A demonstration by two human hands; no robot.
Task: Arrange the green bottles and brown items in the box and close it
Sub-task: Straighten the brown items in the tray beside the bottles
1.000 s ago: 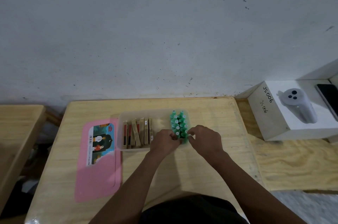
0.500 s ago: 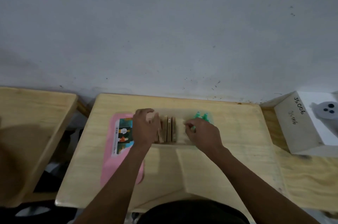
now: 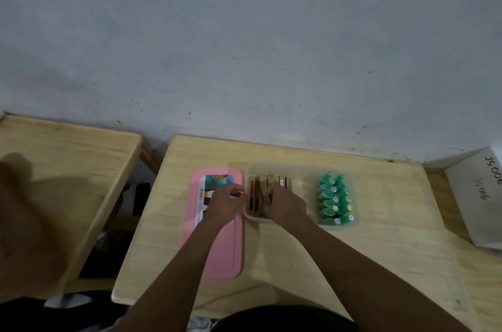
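Brown items (image 3: 260, 196) at the box's (image 3: 301, 171) left end are pinched by the right hand (image 3: 285, 204); left hand (image 3: 226, 202), curled and empty, now outside its left wall; bottles (image 3: 335, 200) uncovered at right.

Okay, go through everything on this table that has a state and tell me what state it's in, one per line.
Box: open, lid off.
Pink lid: flat on the table, left of the box.
Green bottles: upright, packed at the box's right end.
Brown items: on edge, left end.
Left hand: at the box's left rim.
Right hand: on the brown items.
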